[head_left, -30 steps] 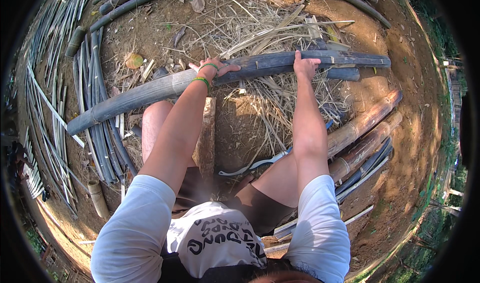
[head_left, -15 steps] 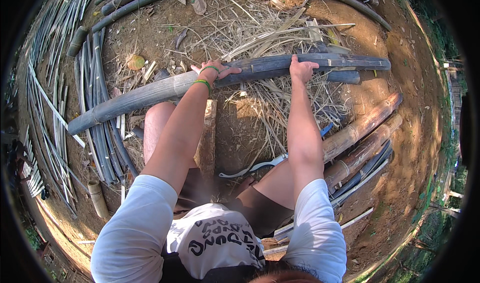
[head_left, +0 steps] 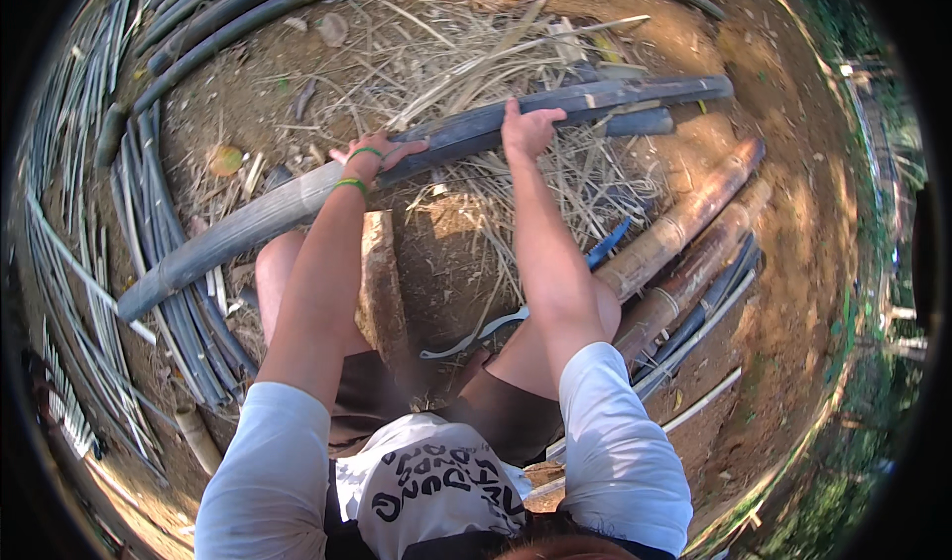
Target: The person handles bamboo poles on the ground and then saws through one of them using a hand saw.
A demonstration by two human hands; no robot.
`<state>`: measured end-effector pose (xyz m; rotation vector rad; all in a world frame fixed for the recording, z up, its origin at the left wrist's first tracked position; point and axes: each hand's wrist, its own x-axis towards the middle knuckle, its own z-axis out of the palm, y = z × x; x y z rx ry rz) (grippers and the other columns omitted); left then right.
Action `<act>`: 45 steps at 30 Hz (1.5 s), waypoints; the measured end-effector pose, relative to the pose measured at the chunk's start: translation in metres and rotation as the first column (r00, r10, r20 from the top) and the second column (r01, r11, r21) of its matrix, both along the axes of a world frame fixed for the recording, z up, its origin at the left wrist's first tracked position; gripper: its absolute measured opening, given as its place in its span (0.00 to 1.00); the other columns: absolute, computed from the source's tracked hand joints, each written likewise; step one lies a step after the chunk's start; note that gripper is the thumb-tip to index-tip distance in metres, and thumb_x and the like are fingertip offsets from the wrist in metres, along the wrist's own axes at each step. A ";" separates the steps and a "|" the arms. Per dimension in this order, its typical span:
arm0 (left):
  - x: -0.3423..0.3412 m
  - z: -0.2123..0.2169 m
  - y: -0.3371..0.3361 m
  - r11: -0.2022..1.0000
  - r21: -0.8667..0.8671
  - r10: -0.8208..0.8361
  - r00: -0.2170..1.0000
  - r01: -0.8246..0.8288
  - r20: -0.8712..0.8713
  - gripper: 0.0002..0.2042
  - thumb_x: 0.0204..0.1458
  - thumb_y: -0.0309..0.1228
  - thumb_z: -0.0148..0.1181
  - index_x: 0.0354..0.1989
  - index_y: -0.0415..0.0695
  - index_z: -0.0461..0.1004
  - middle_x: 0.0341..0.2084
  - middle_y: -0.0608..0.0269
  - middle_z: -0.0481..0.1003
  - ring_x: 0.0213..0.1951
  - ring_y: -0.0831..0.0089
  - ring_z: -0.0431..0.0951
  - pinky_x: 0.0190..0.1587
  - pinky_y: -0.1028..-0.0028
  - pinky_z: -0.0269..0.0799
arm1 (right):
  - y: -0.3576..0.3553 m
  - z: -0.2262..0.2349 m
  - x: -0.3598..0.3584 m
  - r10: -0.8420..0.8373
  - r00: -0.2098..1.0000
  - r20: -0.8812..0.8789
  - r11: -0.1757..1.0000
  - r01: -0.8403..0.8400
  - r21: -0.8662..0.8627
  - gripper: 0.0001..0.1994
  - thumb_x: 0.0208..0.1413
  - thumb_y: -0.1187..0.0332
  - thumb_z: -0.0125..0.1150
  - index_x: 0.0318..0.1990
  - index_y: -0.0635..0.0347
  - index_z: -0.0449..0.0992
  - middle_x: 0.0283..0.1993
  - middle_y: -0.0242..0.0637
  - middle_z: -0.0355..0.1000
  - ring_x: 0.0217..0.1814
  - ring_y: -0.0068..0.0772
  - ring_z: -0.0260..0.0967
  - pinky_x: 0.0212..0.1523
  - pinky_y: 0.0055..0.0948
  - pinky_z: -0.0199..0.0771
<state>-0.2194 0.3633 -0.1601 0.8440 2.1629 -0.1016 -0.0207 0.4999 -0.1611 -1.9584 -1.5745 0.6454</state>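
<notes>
Outdoors on bare dirt strewn with dry husks [head_left: 516,178] — 2 hands, left hand [head_left: 375,156] and right hand [head_left: 529,132], both closed over a long dark bamboo pole [head_left: 297,203].

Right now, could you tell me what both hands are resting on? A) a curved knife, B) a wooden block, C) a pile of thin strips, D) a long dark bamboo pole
D: the left hand and right hand both lie on the long dark bamboo pole stretched across the ground.
</notes>
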 end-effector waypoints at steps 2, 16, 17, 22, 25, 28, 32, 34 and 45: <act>-0.001 -0.002 0.000 1.000 0.012 0.009 1.000 -0.009 -0.006 0.57 0.33 0.80 0.51 0.69 0.51 0.60 0.68 0.52 0.60 0.71 0.50 0.53 0.68 0.33 0.30 | 0.002 -0.005 -0.002 0.003 0.999 0.039 1.000 -0.004 0.030 0.45 0.52 0.56 0.69 0.62 0.82 0.44 0.44 0.67 0.73 0.46 0.62 0.75 0.47 0.48 0.78; 0.003 -0.007 0.001 0.999 0.043 0.005 0.999 -0.003 -0.033 0.59 0.31 0.80 0.51 0.70 0.50 0.59 0.68 0.52 0.59 0.71 0.52 0.55 0.69 0.35 0.29 | 0.005 -0.004 0.007 0.032 0.996 -0.078 0.998 -0.036 -0.047 0.50 0.53 0.53 0.68 0.64 0.86 0.41 0.42 0.66 0.75 0.45 0.61 0.76 0.48 0.46 0.78; 0.004 -0.005 0.000 0.999 0.045 0.002 0.999 -0.001 -0.033 0.58 0.32 0.79 0.51 0.70 0.49 0.58 0.69 0.52 0.59 0.71 0.52 0.55 0.68 0.34 0.29 | 0.006 -0.005 0.007 0.031 0.996 -0.079 0.998 -0.035 -0.043 0.50 0.53 0.53 0.68 0.64 0.85 0.41 0.42 0.66 0.74 0.45 0.61 0.76 0.48 0.46 0.78; 0.007 0.000 -0.002 0.999 0.046 0.007 0.999 -0.005 -0.042 0.58 0.32 0.79 0.51 0.70 0.49 0.58 0.69 0.53 0.59 0.71 0.53 0.55 0.69 0.35 0.29 | 0.018 -0.003 0.014 -0.012 0.996 -0.092 1.000 0.011 -0.009 0.47 0.52 0.57 0.68 0.63 0.85 0.42 0.43 0.66 0.74 0.45 0.61 0.76 0.48 0.47 0.78; 0.014 0.008 -0.001 0.998 0.060 0.003 1.000 -0.002 -0.026 0.59 0.32 0.80 0.51 0.70 0.49 0.59 0.68 0.54 0.60 0.71 0.53 0.55 0.69 0.36 0.29 | 0.036 -0.007 0.028 -0.037 0.997 -0.072 0.999 0.037 -0.001 0.49 0.52 0.59 0.69 0.64 0.85 0.40 0.43 0.65 0.74 0.46 0.61 0.75 0.48 0.46 0.78; 0.010 0.002 0.000 0.999 0.043 -0.001 1.000 0.003 -0.029 0.59 0.32 0.81 0.49 0.70 0.49 0.59 0.68 0.53 0.59 0.71 0.52 0.55 0.69 0.35 0.30 | 0.048 -0.007 0.034 -0.033 0.998 -0.053 0.999 0.032 -0.007 0.51 0.52 0.58 0.69 0.66 0.86 0.37 0.45 0.65 0.74 0.48 0.61 0.75 0.50 0.45 0.78; 0.002 -0.007 0.000 1.000 0.014 -0.024 0.999 0.025 -0.043 0.59 0.32 0.83 0.47 0.70 0.50 0.59 0.69 0.53 0.58 0.70 0.51 0.56 0.68 0.33 0.32 | 0.052 -0.004 0.034 -0.037 0.998 -0.059 0.999 0.035 -0.040 0.52 0.52 0.58 0.69 0.67 0.86 0.36 0.47 0.65 0.74 0.50 0.60 0.74 0.51 0.44 0.77; 0.004 -0.006 0.000 0.999 0.019 -0.030 0.999 0.031 -0.045 0.59 0.32 0.82 0.47 0.70 0.50 0.59 0.69 0.53 0.58 0.70 0.51 0.56 0.68 0.32 0.32 | 0.056 -0.005 0.038 -0.036 0.998 -0.057 0.998 0.034 -0.043 0.53 0.53 0.57 0.68 0.67 0.86 0.35 0.49 0.65 0.73 0.51 0.59 0.74 0.52 0.43 0.77; 0.008 -0.003 0.003 0.999 0.010 -0.043 0.997 0.044 -0.067 0.58 0.34 0.82 0.47 0.71 0.51 0.57 0.70 0.54 0.56 0.71 0.51 0.54 0.69 0.34 0.33 | 0.085 -0.030 0.057 -0.080 0.988 -0.132 0.990 0.063 -0.125 0.52 0.53 0.56 0.66 0.67 0.84 0.35 0.50 0.64 0.72 0.54 0.59 0.73 0.55 0.42 0.74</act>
